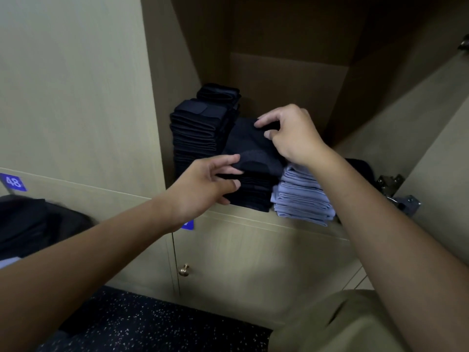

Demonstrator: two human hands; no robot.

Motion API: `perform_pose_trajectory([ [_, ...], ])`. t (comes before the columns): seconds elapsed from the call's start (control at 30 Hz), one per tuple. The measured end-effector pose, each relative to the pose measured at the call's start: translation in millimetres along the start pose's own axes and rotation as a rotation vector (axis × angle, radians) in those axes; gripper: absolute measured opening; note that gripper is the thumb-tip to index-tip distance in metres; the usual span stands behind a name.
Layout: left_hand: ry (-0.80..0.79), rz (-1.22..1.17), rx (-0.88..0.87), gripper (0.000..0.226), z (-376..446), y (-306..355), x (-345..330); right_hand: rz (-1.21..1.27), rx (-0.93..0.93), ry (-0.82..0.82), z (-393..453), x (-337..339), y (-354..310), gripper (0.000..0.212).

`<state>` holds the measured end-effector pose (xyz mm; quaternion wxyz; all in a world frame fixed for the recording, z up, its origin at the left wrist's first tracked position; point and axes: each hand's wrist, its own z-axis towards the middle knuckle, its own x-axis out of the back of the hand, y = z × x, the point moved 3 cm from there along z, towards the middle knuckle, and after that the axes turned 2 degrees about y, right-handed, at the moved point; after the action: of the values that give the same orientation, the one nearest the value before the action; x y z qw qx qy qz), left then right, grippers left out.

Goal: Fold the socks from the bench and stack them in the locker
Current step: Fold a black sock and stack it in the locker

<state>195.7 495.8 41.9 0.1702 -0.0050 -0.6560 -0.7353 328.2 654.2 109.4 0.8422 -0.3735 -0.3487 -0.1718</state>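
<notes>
A folded dark navy sock (251, 146) lies on top of the middle stack of dark socks (253, 191) inside the open locker (279, 80). My left hand (203, 184) pinches the sock's near edge. My right hand (291, 133) pinches its far edge from above. A taller stack of dark folded socks (200, 128) stands at the locker's left wall. A stack of light blue folded socks (302, 196) sits to the right, partly hidden by my right forearm.
The locker's shelf edge (266, 222) runs below the stacks, with a closed door and brass knob (184, 270) underneath. Dark clothing (33, 224) lies at the left. A door hinge (396, 191) sticks out at the right. The speckled dark floor (142, 323) is below.
</notes>
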Motion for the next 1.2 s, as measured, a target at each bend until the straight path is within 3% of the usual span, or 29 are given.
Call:
perform_pose_trajectory([
  [0.43, -0.054, 0.226, 0.03, 0.072, 13.0, -16.3, -3.0, -0.142, -0.098, -0.147, 12.9, -22.2, 14.5, 0.019],
  [0.73, -0.026, 0.501, -0.096, 0.072, 14.8, -28.3, -0.8, -0.182, -0.011, -0.172, 1.8, -14.5, 5.3, 0.037],
  [0.9, 0.089, 0.557, -0.213, 0.057, 7.7, -24.1, 8.5, -0.166, 0.0, -0.228, -12.7, -12.3, -12.0, 0.034],
  [1.0, 0.134, 0.606, -0.244, 0.039, 3.0, -19.2, 17.3, -0.201, 0.015, -0.263, -15.3, -19.8, -14.1, 0.044],
  [1.1, 0.116, 0.646, -0.236, 0.029, -0.9, -12.0, 25.7, -0.276, 0.032, -0.405, -19.2, -30.0, -14.9, 0.055],
  [1.2, 0.109, 0.674, -0.212, 0.026, -8.7, -8.2, 35.9, -0.381, 0.069, -0.538, -26.2, -41.6, -17.2, 0.052],
])
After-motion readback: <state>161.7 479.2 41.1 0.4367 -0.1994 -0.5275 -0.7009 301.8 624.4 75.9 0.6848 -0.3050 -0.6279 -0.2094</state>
